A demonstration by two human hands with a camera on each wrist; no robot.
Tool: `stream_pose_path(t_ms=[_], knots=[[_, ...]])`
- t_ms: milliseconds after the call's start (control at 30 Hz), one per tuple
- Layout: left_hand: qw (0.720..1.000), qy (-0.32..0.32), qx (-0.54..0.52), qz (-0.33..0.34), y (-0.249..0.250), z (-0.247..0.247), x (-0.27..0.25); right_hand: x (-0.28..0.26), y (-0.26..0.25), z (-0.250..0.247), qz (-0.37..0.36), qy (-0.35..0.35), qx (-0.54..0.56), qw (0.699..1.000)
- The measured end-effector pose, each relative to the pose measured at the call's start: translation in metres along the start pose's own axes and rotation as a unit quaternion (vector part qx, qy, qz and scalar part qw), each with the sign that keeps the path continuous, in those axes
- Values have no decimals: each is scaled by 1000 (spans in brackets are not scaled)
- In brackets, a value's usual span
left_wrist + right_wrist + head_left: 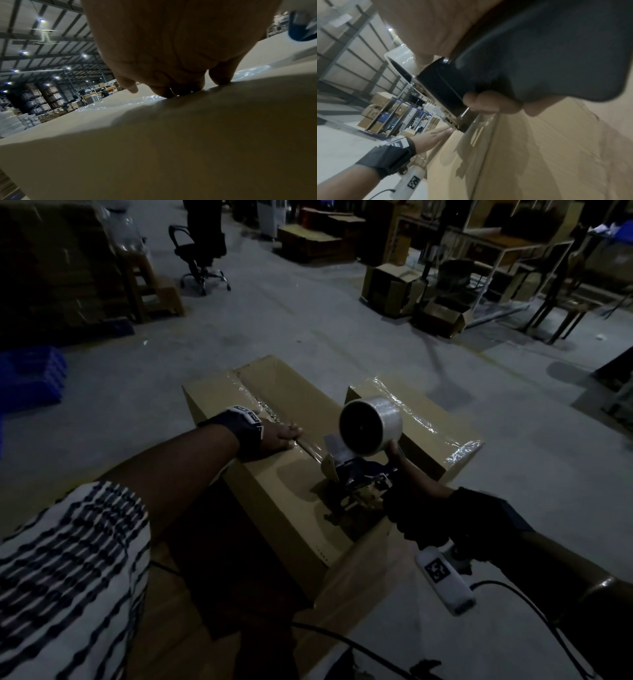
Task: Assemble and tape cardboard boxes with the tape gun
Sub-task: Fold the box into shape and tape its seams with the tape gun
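Left hand (279, 436) flat on brown cardboard box (274, 494) flap, grip released, right hand (416, 494) grip grasping blue tape gun (359, 474) at seam

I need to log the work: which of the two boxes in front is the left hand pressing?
The nearer box, the one the tape gun rests on. The left hand lies flat beside its seam; the far box is untouched.

1. The cardboard box (291, 484) is matt brown paperboard.
2. The tape strip (424, 419) on it is clear, glossy, wrinkled film.
3. The tape roll (371, 426) looks shiny plastic.
4. The floor (308, 313) is dull grey concrete.
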State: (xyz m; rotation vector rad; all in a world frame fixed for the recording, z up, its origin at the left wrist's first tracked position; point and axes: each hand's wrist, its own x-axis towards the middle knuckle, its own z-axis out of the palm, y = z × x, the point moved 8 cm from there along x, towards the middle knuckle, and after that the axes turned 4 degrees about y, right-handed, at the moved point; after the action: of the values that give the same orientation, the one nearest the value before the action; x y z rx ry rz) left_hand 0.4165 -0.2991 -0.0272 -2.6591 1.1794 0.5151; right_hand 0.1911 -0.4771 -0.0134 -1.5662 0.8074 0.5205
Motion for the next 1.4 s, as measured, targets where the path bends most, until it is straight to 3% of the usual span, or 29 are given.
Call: stream_pose_path(t_ms=[400, 600, 900, 1033, 1167, 1267, 1400], knots=[[999, 23, 46, 2, -1, 4, 3, -7, -7, 10, 1, -4, 49, 999], [991, -10, 117, 69, 30, 15, -13, 16, -36, 30, -60, -57, 98, 992], [999, -33, 5, -36, -2, -2, -10, 42, -79, 52, -105, -73, 42, 991], [997, -59, 9, -42, -15, 7, 3, 44, -80, 52, -109, -77, 23, 991], [991, -72, -51, -99, -16, 1, -5, 43, -80, 45, -124, -61, 18, 990], [984, -51, -109, -135, -12, -10, -11, 50, -63, 33, -83, -49, 39, 995], [982, -41, -128, -130, -6, -8, -5, 52, -51, 23, -65, -50, 26, 996]])
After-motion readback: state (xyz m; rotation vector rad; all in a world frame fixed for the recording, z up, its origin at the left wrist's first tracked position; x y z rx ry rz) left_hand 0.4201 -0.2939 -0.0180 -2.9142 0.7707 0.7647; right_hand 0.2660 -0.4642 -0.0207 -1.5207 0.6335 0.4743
